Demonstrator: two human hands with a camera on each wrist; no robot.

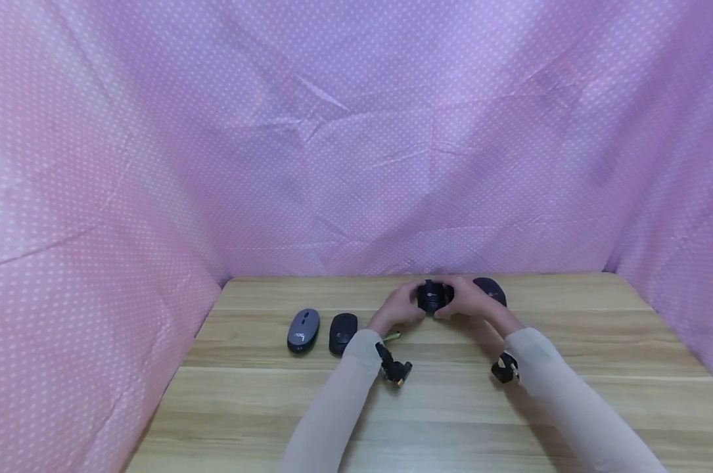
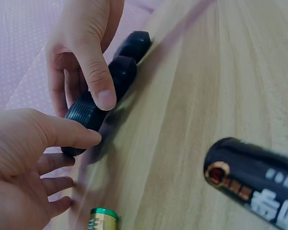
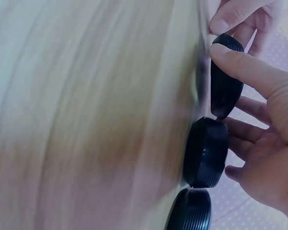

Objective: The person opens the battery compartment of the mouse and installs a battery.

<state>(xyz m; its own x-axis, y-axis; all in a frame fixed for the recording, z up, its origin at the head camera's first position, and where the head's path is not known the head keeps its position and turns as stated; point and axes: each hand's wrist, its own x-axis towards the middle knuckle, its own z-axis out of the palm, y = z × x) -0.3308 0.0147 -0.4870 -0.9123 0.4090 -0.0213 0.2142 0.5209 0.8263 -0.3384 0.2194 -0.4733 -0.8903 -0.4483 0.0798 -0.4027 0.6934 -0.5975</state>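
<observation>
Sitting furthest left on the wood-grain desk point(image 1: 451, 420) is a grey mouse point(image 1: 303, 330) with light lettering, tilted a bit, and just beside it there's a plain black mouse point(image 1: 343, 332), partly behind the left sleeve point(image 1: 332, 401). Next over is the left hand point(image 1: 400, 305), coming in from a pale cuff with a small black camera rig on the wrist. Its grip is closed on the left side of the ribbed black mouse point(image 1: 431, 297), thumb on the near face and fingers round the back. That mouse is near the far edge of the desk, right between both hands; can't tell if its underside is touching the wood. There's a green-and-gold battery point(image 2: 104, 220) under the left wrist, and the left wrist view also gets a black cylinder point(image 2: 252, 179) with white characters. Right hand point(image 1: 465, 297) is clamped on the same mouse from the other side, thumb in front. Tucked behind that hand is a second ribbed mouse point(image 3: 206, 152), super close to the held one, then a third ribbed mouse point(image 1: 489, 289) rightmost. Pink polka-dot cloth point(image 1: 368, 164) hangs behind everything.
</observation>
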